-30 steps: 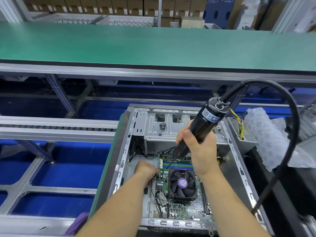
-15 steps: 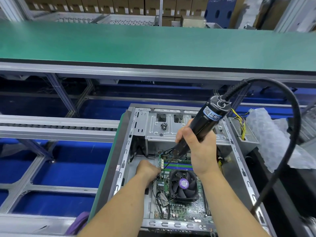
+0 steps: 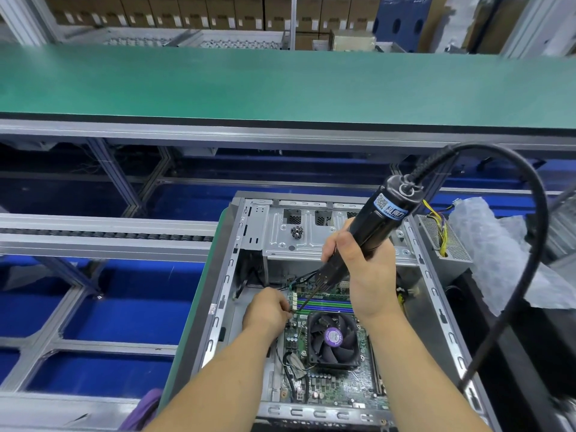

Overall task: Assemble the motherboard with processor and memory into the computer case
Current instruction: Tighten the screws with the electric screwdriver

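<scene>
Green motherboard (image 3: 330, 381), lying flat inside the open grey steel computer case (image 3: 218, 294), toward 6 o'clock of the view. Seated in it: black cooler fan (image 3: 332, 338) with a purple hub at centre, and blue-and-green memory slots (image 3: 327, 304) just at its 12 o'clock. Step in hand, by the look of it: driving a mounting screw near the board's 10 o'clock corner. Best done with the bit held square to the screw head, pressed lightly before triggering, with the loose black wires (image 3: 299, 277) kept out from under the tip. Right hand (image 3: 364, 275) wrapped round the black electric screwdriver (image 3: 374, 226), bit slanting down toward 8 o'clock. Left hand (image 3: 268, 310) at the board's edge, fingertips pinched together right at the bit's tip, apparently on a screw, though too small to tell for sure. Hands apart, linked only through the tool. Thick black cable (image 3: 530, 232) looping from the driver's top round to 3 o'clock. Bubble wrap (image 3: 492, 244) beside the case at 3 o'clock; green conveyor belt (image 3: 280, 85) across 12 o'clock.
</scene>
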{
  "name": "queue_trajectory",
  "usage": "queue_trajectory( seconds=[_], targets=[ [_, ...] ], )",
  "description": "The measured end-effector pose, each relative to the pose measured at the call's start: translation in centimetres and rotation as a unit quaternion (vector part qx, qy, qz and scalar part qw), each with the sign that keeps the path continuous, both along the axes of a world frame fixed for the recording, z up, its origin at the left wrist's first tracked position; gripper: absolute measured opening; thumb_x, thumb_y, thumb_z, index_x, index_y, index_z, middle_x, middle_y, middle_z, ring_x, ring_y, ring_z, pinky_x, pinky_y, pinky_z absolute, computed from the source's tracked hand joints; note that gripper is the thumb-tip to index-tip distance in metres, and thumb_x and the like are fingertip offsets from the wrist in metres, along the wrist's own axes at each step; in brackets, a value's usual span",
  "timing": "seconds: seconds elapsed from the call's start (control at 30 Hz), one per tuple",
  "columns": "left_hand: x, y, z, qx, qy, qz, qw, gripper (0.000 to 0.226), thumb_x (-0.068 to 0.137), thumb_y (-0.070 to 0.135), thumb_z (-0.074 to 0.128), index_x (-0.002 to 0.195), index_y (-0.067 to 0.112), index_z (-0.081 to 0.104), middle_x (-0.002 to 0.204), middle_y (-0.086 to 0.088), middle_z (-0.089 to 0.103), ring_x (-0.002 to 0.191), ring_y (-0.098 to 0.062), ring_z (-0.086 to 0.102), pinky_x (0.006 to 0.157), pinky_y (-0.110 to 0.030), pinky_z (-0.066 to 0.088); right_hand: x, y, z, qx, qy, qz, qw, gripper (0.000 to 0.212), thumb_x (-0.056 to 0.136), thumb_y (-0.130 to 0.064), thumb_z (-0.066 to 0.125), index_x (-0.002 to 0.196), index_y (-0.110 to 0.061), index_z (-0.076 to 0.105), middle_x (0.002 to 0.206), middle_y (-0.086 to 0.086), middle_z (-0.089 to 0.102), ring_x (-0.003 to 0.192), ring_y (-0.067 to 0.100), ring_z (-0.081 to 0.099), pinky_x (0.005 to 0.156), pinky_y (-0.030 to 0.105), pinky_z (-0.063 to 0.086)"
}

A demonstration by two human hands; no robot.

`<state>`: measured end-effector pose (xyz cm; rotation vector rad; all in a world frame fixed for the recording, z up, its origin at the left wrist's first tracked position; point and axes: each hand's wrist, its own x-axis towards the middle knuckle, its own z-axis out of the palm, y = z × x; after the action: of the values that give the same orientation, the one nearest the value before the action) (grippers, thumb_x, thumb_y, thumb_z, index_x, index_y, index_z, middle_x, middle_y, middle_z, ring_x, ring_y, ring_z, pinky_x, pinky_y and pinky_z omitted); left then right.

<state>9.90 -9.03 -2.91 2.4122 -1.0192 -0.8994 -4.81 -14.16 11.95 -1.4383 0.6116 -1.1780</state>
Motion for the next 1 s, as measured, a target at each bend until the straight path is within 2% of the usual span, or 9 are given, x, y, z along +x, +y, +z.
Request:
queue_trajectory(
  seconds=[0.07, 0.13, 0.27, 0.47, 0.7, 0.87, 1.0],
  targets=[
    [0.07, 0.01, 0.11, 0.007, -0.022, -0.031, 0.999, 0.022, 0.087, 0.012, 0.072, 0.071, 0.023, 0.063, 0.082, -0.002, 0.071, 0.079, -0.021, 0.064, 0.078, -0.029, 0.055, 0.09, 0.03, 0.06, -0.004, -0.003, -0.001, 1.000, 0.042, 0.079, -0.055, 0.070, 0.076, -0.015, 0.060, 0.065, 0.004, 0.063, 0.064, 0.021, 0.060, 0.067, 0.030, 0.050],
    [0.13, 0.12, -0.15, 0.002, -0.035, -0.055, 0.998, 0.026, 0.090, 0.009, 0.065, 0.069, 0.022, 0.058, 0.075, 0.003, 0.066, 0.074, -0.019, 0.060, 0.073, -0.027, 0.052, 0.27, 0.20, 0.22, -0.007, -0.004, 0.003, 1.000, 0.040, 0.076, -0.066, 0.072, 0.075, -0.027, 0.063, 0.066, 0.003, 0.064, 0.065, 0.021, 0.061, 0.068, 0.031, 0.050],
    [-0.10, 0.46, -0.42, 0.004, -0.045, -0.097, 0.994, 0.021, 0.095, 0.009, 0.049, 0.079, 0.023, 0.051, 0.072, 0.008, 0.051, 0.075, -0.019, 0.051, 0.067, -0.025, 0.041, 0.57, 0.43, 0.42, -0.004, -0.008, 0.014, 1.000, 0.039, 0.072, -0.074, 0.072, 0.077, -0.036, 0.065, 0.067, 0.005, 0.064, 0.066, 0.024, 0.061, 0.071, 0.041, 0.052],
    [-0.13, 0.60, -0.39, 0.009, -0.048, -0.120, 0.992, 0.014, 0.097, 0.011, 0.045, 0.087, 0.021, 0.048, 0.097, -0.008, 0.063, 0.083, -0.023, 0.054, 0.070, -0.030, 0.042, 0.42, 0.36, 0.46, 0.008, -0.002, 0.006, 1.000, 0.045, 0.072, -0.076, 0.071, 0.076, -0.032, 0.064, 0.066, 0.005, 0.064, 0.065, 0.022, 0.061, 0.068, 0.040, 0.051],
    [-0.21, 0.43, -0.37, 0.023, -0.047, -0.135, 0.989, 0.023, 0.094, 0.003, 0.038, 0.090, 0.024, 0.046, 0.088, 0.007, 0.052, 0.086, -0.018, 0.053, 0.072, -0.023, 0.038, 0.45, 0.41, 0.65, -0.008, -0.002, 0.007, 1.000, 0.041, 0.075, -0.075, 0.069, 0.076, -0.033, 0.066, 0.065, 0.005, 0.063, 0.064, 0.024, 0.060, 0.070, 0.041, 0.050],
    [-0.37, 0.19, -0.32, 0.042, -0.033, -0.130, 0.990, 0.023, 0.094, 0.000, 0.039, 0.095, 0.021, 0.048, 0.102, -0.004, 0.058, 0.100, -0.025, 0.059, 0.080, -0.029, 0.046, 0.21, 0.27, 0.65, -0.008, 0.002, 0.004, 1.000, 0.046, 0.075, -0.074, 0.069, 0.073, -0.029, 0.064, 0.065, 0.004, 0.063, 0.064, 0.022, 0.060, 0.069, 0.034, 0.050],
    [-0.40, 0.06, -0.29, 0.046, -0.038, -0.132, 0.989, 0.023, 0.094, 0.000, 0.038, 0.095, 0.020, 0.048, 0.101, 0.001, 0.055, 0.107, -0.026, 0.060, 0.084, -0.029, 0.047, 0.11, 0.20, 0.69, -0.011, 0.003, 0.002, 1.000, 0.046, 0.074, -0.075, 0.068, 0.071, -0.029, 0.063, 0.065, 0.003, 0.063, 0.064, 0.019, 0.060, 0.068, 0.030, 0.049]
  ],
)
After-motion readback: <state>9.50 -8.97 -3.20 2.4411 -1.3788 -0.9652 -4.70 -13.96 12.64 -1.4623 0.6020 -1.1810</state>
